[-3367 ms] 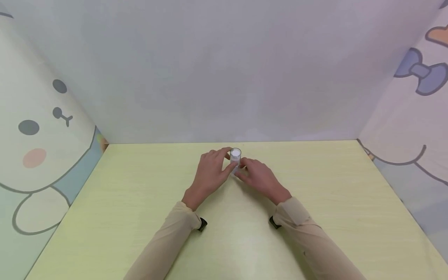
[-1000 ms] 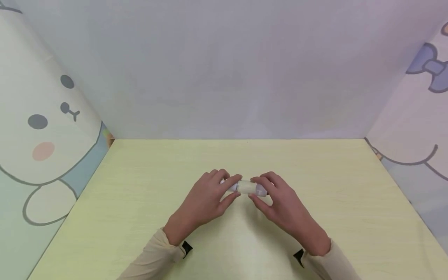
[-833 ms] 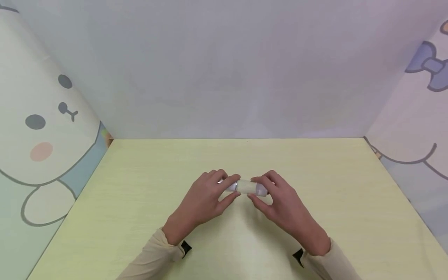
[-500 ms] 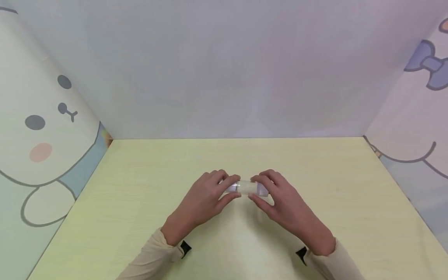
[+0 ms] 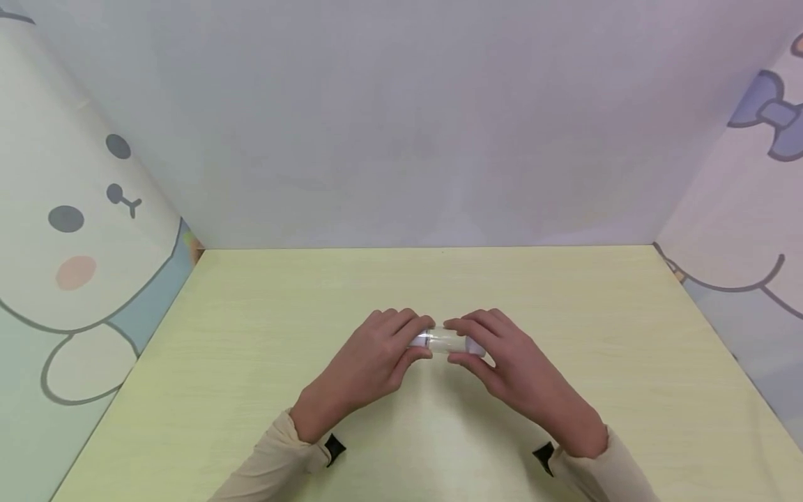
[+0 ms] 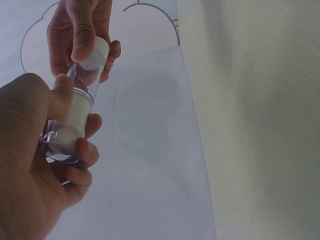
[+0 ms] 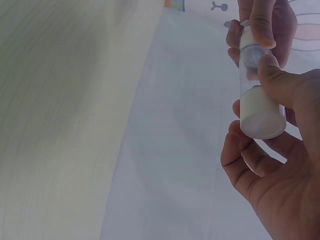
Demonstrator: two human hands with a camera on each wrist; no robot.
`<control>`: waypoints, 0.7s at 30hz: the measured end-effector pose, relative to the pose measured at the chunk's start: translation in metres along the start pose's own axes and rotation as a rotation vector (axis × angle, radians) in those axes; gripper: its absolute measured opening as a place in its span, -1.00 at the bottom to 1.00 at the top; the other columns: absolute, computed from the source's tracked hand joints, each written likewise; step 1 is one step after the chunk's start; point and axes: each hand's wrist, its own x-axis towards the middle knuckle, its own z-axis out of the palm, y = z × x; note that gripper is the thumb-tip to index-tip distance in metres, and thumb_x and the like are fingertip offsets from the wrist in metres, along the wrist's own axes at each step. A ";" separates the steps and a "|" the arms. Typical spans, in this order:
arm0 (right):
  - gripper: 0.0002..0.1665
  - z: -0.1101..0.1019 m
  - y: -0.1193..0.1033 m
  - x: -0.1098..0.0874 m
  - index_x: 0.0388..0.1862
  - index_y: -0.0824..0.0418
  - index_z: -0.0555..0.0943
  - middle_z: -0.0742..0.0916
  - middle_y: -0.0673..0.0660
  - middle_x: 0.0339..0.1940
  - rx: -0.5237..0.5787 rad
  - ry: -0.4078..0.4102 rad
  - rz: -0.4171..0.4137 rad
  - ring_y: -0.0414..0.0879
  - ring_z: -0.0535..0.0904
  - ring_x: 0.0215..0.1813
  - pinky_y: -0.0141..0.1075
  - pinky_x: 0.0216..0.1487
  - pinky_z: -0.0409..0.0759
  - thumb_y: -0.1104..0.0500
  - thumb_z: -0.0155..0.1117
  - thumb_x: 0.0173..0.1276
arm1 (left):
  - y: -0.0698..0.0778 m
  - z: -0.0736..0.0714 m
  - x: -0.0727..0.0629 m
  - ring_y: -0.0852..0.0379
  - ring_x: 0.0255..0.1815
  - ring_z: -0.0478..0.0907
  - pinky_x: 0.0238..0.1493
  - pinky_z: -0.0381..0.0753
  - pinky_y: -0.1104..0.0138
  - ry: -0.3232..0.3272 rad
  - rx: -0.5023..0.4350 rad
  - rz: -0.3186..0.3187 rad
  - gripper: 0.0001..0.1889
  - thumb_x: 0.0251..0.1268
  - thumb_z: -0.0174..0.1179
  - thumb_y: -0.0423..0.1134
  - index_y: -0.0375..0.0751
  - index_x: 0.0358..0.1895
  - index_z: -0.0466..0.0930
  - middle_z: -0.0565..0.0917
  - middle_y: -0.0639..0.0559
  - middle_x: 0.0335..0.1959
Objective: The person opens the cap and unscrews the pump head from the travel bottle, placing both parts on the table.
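Observation:
A small clear bottle [image 5: 447,340] with white parts at both ends is held sideways above the table, between both hands. My left hand [image 5: 371,354] pinches its left end, thumb below and fingers over the top. In the left wrist view, this end is a clear cap [image 6: 64,142] with a white piece inside. My right hand [image 5: 511,359] grips the other end between thumb and fingers. The right wrist view shows the white base [image 7: 262,117] there, facing the camera. The clear middle of the bottle shows between the two hands. Cap and bottle look joined.
The pale wood-grain table [image 5: 282,293] spreads around and under the hands. A plain grey-white wall [image 5: 401,125] stands behind it. Side panels with cartoon drawings rise at the left [image 5: 75,237] and right [image 5: 740,230].
The bottle stood upright near the table's back edge; it now lies sideways, nearer me, lifted in both hands. Over the last second, the hands have shifted only slightly.

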 end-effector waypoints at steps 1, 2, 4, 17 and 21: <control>-0.47 0.000 0.000 0.000 0.22 0.05 0.65 0.71 -0.11 0.03 0.002 0.000 -0.001 -0.20 0.57 -0.01 -0.35 -0.07 0.63 0.14 0.57 0.27 | 0.000 -0.001 0.000 0.16 -0.29 0.50 -0.24 0.50 0.33 -0.001 -0.003 0.002 -0.65 0.45 0.30 -0.04 -0.14 0.14 0.60 0.67 0.11 -0.11; -0.47 0.000 0.000 0.000 0.22 0.05 0.65 0.71 -0.11 0.04 0.005 0.001 -0.003 -0.21 0.57 -0.01 -0.36 -0.07 0.63 0.14 0.57 0.27 | 0.000 -0.002 0.000 0.16 -0.29 0.50 -0.24 0.50 0.33 -0.002 -0.006 0.005 -0.65 0.48 0.27 -0.03 -0.14 0.15 0.60 0.67 0.11 -0.11; -0.46 -0.001 0.000 0.000 0.23 0.05 0.65 0.70 -0.10 0.05 0.011 0.001 -0.010 -0.20 0.58 -0.01 -0.37 -0.07 0.63 0.15 0.57 0.28 | 0.000 -0.003 0.000 0.16 -0.30 0.48 -0.24 0.49 0.34 -0.002 -0.009 0.011 -0.66 0.55 0.19 0.01 -0.14 0.15 0.59 0.66 0.11 -0.10; -0.49 -0.010 -0.004 -0.003 0.21 0.07 0.62 0.67 -0.11 0.09 0.017 -0.062 0.049 -0.18 0.57 0.02 -0.50 0.02 0.52 0.10 0.56 0.31 | 0.004 -0.007 0.001 0.17 -0.25 0.54 -0.22 0.51 0.31 0.022 -0.028 0.000 -0.62 0.57 0.13 0.06 -0.10 0.20 0.62 0.67 0.13 -0.09; -0.45 -0.009 -0.005 -0.005 0.22 0.09 0.60 0.65 -0.07 0.12 -0.033 -0.073 0.048 -0.18 0.57 0.05 -0.31 0.00 0.65 0.11 0.58 0.28 | 0.006 -0.010 0.002 0.18 -0.19 0.60 -0.23 0.49 0.33 0.053 -0.015 -0.016 -0.54 0.37 0.37 0.04 -0.10 0.22 0.61 0.70 0.14 -0.11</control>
